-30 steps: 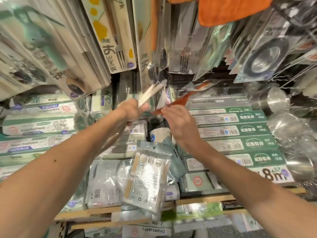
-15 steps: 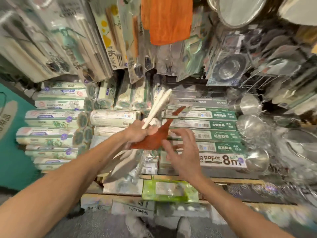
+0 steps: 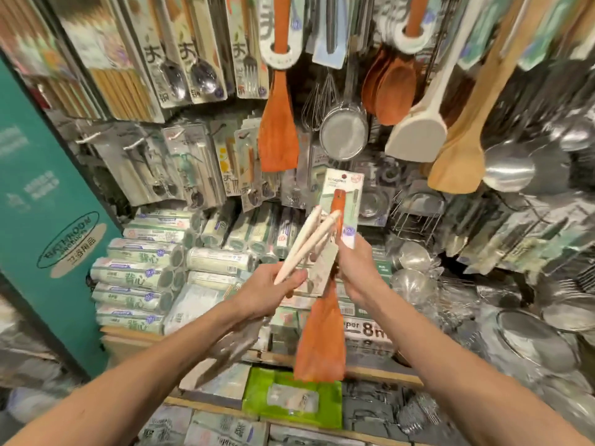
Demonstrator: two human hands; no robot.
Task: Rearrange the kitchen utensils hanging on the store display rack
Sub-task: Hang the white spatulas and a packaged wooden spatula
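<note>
— Where is the reddish spatula (image 3: 320, 342) lying from our grip?

— It is hanging almost straight down. Our right hand (image 3: 359, 272) is pinching its handle just below the card (image 3: 346, 191), so the blade is dangling under the hand and the carded end is sticking up above it.

— And the left hand (image 3: 270, 292)?

— We are clamping it round the pale wooden utensils (image 3: 306, 239). Their handles are slanting up and to the right, and their tips are crossing in front of the red handle. We cannot tell whether they are touching it or only close to it.

— So which end is leading toward the display?

— The carded end. The matching spatula (image 3: 278, 136) is hanging well above and a little left of our hands, near the strainer (image 3: 344, 133), with its long axis upright like ours. We are judging that the next move is a plain lift with no turning over, and that the right hand, being nearer, is the one to make it.

— Any snag?

— The pale handles are lying across the path, so we are thinking the left hand should draw them aside first. What the hanging one is hooked on is hidden from us.
</note>
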